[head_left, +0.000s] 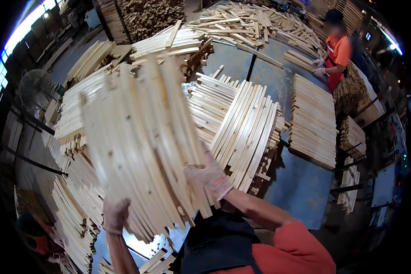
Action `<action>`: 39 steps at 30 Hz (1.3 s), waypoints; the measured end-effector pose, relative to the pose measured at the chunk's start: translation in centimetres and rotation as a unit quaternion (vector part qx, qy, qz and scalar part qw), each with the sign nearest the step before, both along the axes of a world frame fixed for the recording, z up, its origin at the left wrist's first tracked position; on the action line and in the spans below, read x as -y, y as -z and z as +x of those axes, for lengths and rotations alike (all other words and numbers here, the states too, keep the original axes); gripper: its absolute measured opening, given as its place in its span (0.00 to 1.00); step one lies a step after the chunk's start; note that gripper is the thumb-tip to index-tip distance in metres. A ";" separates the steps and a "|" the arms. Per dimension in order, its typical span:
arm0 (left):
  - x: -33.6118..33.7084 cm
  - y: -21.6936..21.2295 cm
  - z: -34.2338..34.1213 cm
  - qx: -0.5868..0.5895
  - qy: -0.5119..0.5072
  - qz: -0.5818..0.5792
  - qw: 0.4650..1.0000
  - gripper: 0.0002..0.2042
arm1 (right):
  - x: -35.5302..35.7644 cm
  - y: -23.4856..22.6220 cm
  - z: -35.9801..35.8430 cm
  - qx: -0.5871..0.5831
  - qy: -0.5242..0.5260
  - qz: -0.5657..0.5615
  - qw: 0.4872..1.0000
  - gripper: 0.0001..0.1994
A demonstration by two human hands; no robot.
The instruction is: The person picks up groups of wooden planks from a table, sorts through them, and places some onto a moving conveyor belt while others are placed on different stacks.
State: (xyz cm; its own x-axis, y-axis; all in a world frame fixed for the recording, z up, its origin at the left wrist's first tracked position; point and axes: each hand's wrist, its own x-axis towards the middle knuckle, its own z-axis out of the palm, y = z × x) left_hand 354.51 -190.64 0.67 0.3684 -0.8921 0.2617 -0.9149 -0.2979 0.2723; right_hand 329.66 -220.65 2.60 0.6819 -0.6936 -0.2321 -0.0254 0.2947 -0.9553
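A broad bundle of pale wooden slats (141, 141) is gripped between my two gloved hands, in front of my body. My left hand (116, 215) closes on its lower left edge, fingers partly hidden by the wood. At the lower right side, my right hand (210, 176) clasps the bundle, thumb over the top face. Motion blurs the bundle's far end. Right beside it lies a stack of slats (242, 123), with some laid at an angle over others.
Blue metal tables (301, 192) bear a neat slat stack (313, 121) and a loose heap of slats (242, 23). More slat piles (77, 196) stand at left, near a fan (35, 87). A co-worker (338, 55) handles slats at far right; another person (36, 237) is at lower left.
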 end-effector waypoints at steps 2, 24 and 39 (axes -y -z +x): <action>8.6 -2.0 -0.2 -0.366 -0.058 -0.082 0.925 0.12 | 2.9 1.3 -2.6 0.019 0.087 -0.060 0.994 0.46; 44.3 10.8 5.5 -0.435 0.039 0.159 0.885 0.38 | 13.2 9.1 -9.1 -0.317 0.149 -0.046 0.935 0.68; 43.6 6.9 -4.0 -0.060 0.007 0.095 0.994 0.37 | 16.6 8.9 -11.9 -0.457 0.058 -0.174 0.870 0.56</action>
